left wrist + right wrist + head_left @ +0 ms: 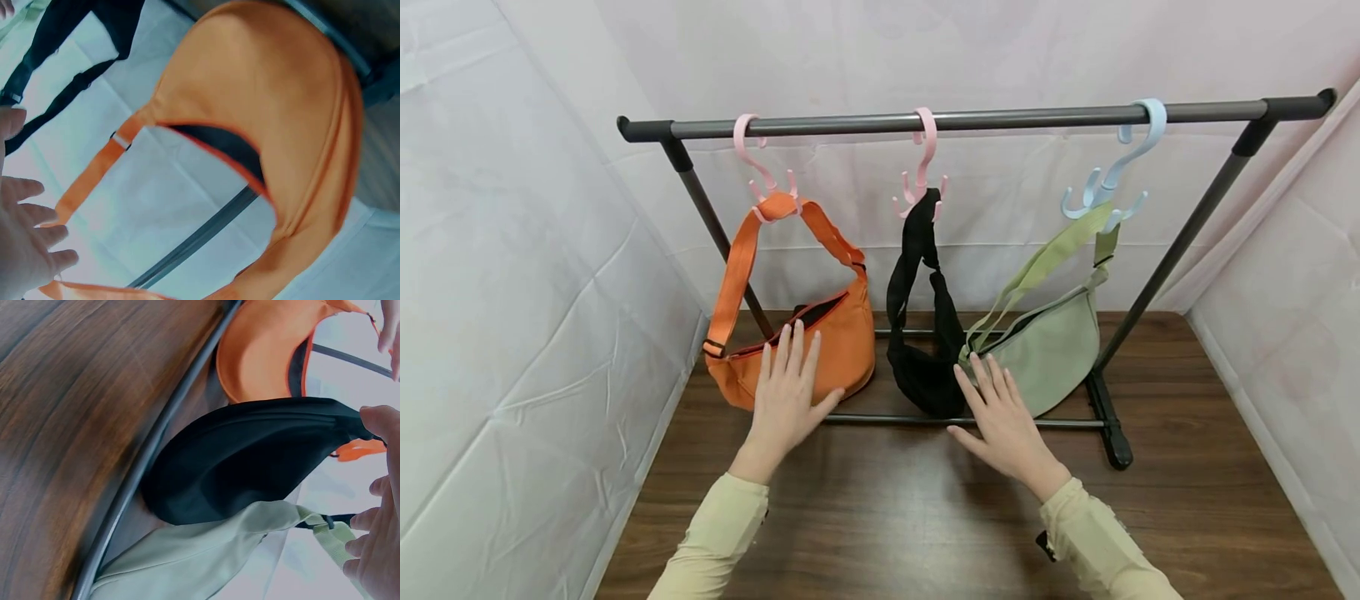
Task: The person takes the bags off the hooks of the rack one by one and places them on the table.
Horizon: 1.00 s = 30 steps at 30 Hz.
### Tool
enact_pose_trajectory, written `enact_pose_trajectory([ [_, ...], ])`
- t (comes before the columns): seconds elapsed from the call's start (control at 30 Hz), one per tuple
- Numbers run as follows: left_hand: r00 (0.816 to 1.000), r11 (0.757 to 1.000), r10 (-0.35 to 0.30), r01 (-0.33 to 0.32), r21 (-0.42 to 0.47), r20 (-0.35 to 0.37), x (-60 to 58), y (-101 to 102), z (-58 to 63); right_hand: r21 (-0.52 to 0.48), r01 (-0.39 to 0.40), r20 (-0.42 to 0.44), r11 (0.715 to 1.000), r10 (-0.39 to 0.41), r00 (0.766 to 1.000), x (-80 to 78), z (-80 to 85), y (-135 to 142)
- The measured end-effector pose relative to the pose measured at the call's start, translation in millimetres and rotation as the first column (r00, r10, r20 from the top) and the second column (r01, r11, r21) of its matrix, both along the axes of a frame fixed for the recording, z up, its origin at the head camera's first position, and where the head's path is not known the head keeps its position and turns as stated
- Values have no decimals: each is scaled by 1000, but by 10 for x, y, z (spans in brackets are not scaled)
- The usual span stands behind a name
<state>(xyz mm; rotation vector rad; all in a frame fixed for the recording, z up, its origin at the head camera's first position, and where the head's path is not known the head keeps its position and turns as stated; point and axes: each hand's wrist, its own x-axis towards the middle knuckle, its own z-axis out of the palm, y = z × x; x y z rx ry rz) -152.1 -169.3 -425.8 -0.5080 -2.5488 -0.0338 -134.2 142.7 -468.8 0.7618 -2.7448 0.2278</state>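
My left hand is held out with spread, straight fingers in front of the orange bag; in the left wrist view the fingers stand apart from the bag's body. My right hand, fingers also extended, is before the black bag and the pale green bag. Neither hand grips anything. The orange bag's strap hangs on a pink hook, the black one on a second pink hook, the green one on a light blue hook. The orange bag's zip gapes, showing a dark inside.
A dark metal rack bar carries the hooks. Slanted legs and a low rail support it on a brown wood-grain surface. White cloth walls stand at the back and both sides.
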Motion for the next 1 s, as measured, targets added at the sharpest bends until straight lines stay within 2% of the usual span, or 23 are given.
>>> enact_pose_trajectory([
  [0.17, 983, 990, -105, 118, 82, -154, -136, -43, 199, -13, -5, -11, 1000, 5, 1000, -20, 43, -42],
  [0.33, 961, 982, -135, 161, 96, -240, -207, -70, 349, -21, -38, -24, 999, 37, 999, -32, 83, -87],
  [0.53, 943, 977, -159, 193, 92, -293, -246, -81, 509, -39, -74, -47, 996, 72, 996, -39, 121, -122],
  [0.8, 907, 969, -184, 232, 85, -379, -375, -156, 899, -72, -144, -132, 987, 133, 982, -46, 183, -134],
  [1.0, 900, 965, -188, 243, 95, -393, -427, -199, 1078, -53, -138, -125, 989, 130, 984, -61, 209, -151],
])
